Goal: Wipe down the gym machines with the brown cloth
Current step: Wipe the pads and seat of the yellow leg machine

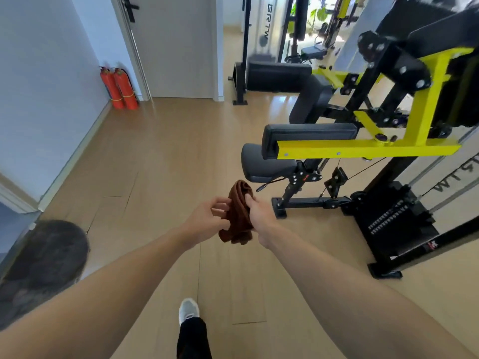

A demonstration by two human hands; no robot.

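Floor (160, 156) of pale wood stretches ahead; yellow-black machine (363, 149) stands right, extinguishers (120, 89) left. My right grip (259, 213) clutches the brown cloth (237, 213); left grip (210, 216) loosely curled, touching it.

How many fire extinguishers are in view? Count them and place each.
2. Both stand on the floor against the left wall beside the door: one fire extinguisher nearer the wall, the other touching its right side. None appear hidden.

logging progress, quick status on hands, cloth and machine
Right hand gripping brown cloth, bunched, in mid-air. Left hand open, fingers at cloth's edge. Yellow-and-black gym machine ahead right, not yet touched. Floor between looks clear.
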